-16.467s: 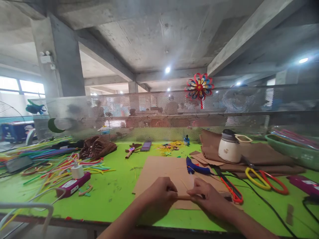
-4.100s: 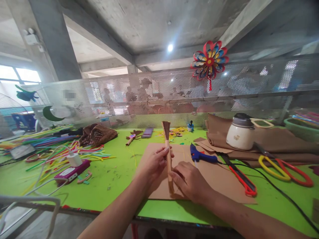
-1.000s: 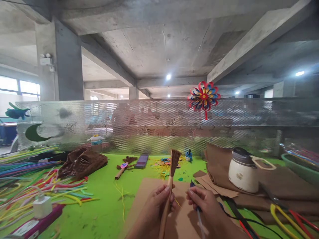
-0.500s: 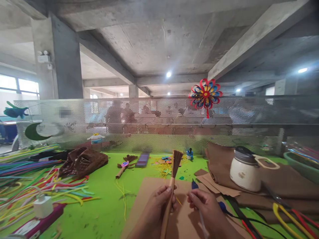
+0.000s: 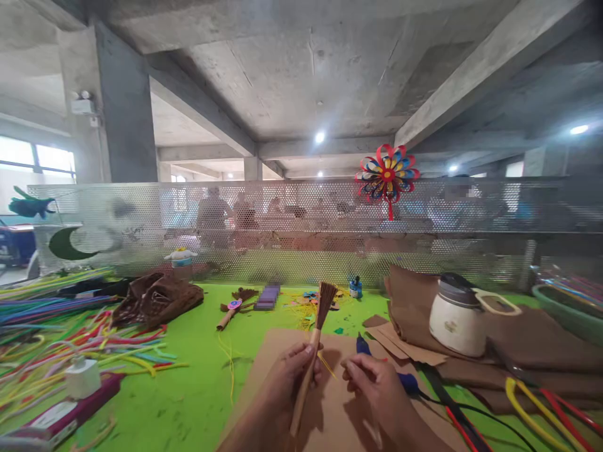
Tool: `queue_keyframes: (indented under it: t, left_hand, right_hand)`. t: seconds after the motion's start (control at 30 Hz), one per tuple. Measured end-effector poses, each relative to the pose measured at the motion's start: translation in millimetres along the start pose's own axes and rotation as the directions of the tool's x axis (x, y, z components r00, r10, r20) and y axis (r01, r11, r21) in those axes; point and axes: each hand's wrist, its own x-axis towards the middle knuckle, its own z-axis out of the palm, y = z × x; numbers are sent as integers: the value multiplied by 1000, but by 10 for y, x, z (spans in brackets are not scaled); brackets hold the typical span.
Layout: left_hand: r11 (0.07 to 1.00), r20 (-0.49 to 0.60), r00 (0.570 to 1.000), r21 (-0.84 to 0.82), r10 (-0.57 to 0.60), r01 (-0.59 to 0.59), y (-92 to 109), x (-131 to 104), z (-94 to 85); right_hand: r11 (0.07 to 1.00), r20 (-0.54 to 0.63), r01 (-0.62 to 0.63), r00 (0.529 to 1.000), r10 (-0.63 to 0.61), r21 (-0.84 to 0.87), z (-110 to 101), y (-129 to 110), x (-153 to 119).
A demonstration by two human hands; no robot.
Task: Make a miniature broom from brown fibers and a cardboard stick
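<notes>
My left hand (image 5: 299,361) is closed round the tan handle of a small broom (image 5: 325,304), its brown bristles pointing up and away from me. Just to the right, my right hand (image 5: 372,376) has thumb and fingertips pinched together; whatever lies between them is too small to make out. A blue glue gun (image 5: 362,344) with a black cord is partly hidden behind that hand. A thin yellow strand (image 5: 327,364) runs between the two hands. Under both hands is a brown board (image 5: 271,351).
Left lie colourful pipe cleaners (image 5: 136,345), a power strip (image 5: 75,402) and crumpled brown cloth (image 5: 160,301). Ahead are a brown craft piece with a pink tag (image 5: 234,305) and a blue bottle (image 5: 355,287). Folded brown material (image 5: 409,301), a white jug (image 5: 456,320) and scissors (image 5: 532,402) are right.
My right hand has shifted left, closer to the broom. The broom has tilted slightly and sits a little lower left, while the view has shifted slightly.
</notes>
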Motion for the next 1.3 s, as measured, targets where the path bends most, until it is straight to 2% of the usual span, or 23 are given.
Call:
queue_keyframes:
  t: [0.27,0.43,0.6,0.73,0.97,1.1,1.2,1.3]
  left_hand:
    - [1000,24,999,0,32,-32,-8,75,-126]
    - [997,2,997,-1,80,-80,0,55,-123]
    - [997,-20,997,6,72,-72,36,21,-56]
    - [998,-70,996,-31,61,-63,42,19,-43]
    - [998,-104,994,-48,23,-28,-136,109,-134]
    - [999,-182,983,-45,-10,2,-230,162,-196]
    - [998,-225,974,-58,-20,7,-278,163,-211]
    - [996,-223,971,-48,-86,77,-298,123,-168]
  right_hand:
    - [998,113,-36,993,29,52,119,-7,-65]
    - [998,110,-8,994,1,61,182,33,-129]
    - [999,91,20,996,-17,-26,140,-7,-146]
    - [991,61,93,994,-87,-93,116,-32,-155]
    - [954,16,184,982,-186,-238,67,98,-128]
    - [906,46,236,971,-235,-350,36,204,-86]
    - [897,20,253,964,-265,-363,48,244,-95]
    - [900,4,245,965,-262,-360,41,221,-139]
